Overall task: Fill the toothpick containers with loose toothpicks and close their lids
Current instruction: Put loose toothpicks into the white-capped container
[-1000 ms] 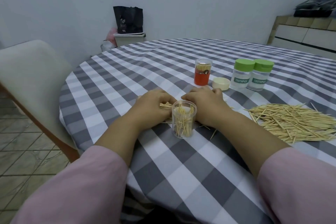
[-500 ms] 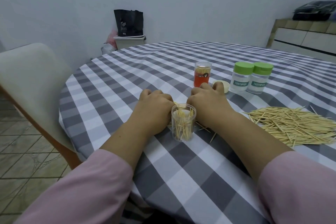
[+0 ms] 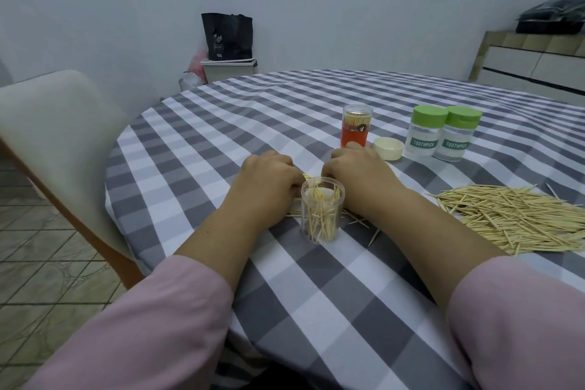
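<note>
A clear, lidless container (image 3: 322, 215), partly filled with upright toothpicks, stands on the checked tablecloth (image 3: 221, 136). Just behind it, my left hand (image 3: 269, 177) and my right hand (image 3: 357, 174) lie knuckles up with fingers curled, close together. They hold a small bundle of toothpicks (image 3: 307, 177) that shows between them; most of the bundle is hidden. A large loose pile of toothpicks (image 3: 512, 218) lies to the right. A cream lid (image 3: 388, 148) rests upside down beyond my right hand.
An orange toothpick container (image 3: 356, 127) with a clear cap stands behind my hands. Two green-lidded "TOOTHPICK" bottles (image 3: 425, 133) (image 3: 457, 134) stand to its right. A few stray toothpicks (image 3: 357, 222) lie beside the clear container. A pale chair (image 3: 57, 123) is at the table's left edge.
My hands have drawn closer together behind the clear container, and the toothpick bundle between them is now mostly covered. The container has not moved.
</note>
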